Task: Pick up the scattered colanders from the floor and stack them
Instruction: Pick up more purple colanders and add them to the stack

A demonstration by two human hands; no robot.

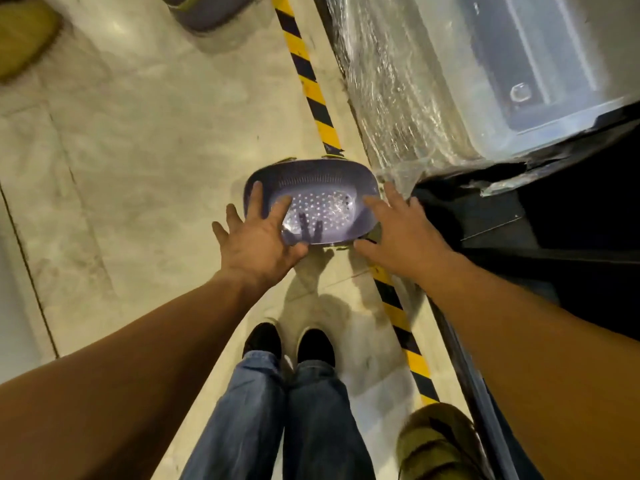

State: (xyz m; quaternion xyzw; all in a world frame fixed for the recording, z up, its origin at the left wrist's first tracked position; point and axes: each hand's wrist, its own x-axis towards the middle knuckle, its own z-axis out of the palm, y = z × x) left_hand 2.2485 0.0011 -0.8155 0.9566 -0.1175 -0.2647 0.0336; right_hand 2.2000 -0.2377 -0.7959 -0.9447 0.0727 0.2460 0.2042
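Note:
A purple colander (322,188) with a perforated bottom lies open side up on the floor, on the striped tape line. Thin green edges show under its rim. My left hand (258,237) reaches over its left rim with spread, straight fingers: the index finger is inside the bowl and the thumb is by the near rim. My right hand (398,226) is at its right rim, fingers spread, with the index finger over the bowl and the thumb near the front edge. Neither hand has visibly closed round the rim.
A grey-purple colander (211,12) sits at the top, a yellow-green one (24,36) at top left and an olive one (436,445) at bottom right. A plastic-wrapped load (433,81) and a black base (554,220) stand on the right. My shoes (291,344) are just behind the purple colander.

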